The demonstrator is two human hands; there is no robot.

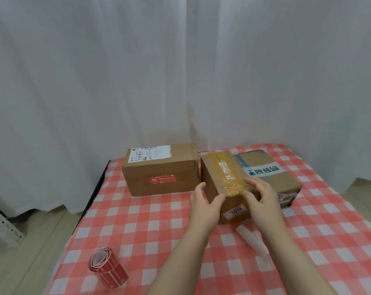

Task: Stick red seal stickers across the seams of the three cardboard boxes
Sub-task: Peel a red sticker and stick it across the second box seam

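The step in hand looks like the second box. The left-hand box [180, 160], left of centre, already carries a red seal sticker [162, 179] on its near face, while the taped box [219, 167] at centre right shows no seal. The left hand [204, 201] clasps that box's near left corner, thumb on the near edge and fingers up its left side. The right hand [263, 199] lies over the near right of its top with fingers spread and fairly straight, seemingly pressing rather than gripping. The third box [274, 179], with a green-printed label, sits touching it on the right, also unsealed as far as can be seen. The sticker roll [109, 271] lies at lower left on the checked tablecloth [150, 220], well apart from both hands. Next, one hand probably has to fetch a sticker and lay it across the taped seam.
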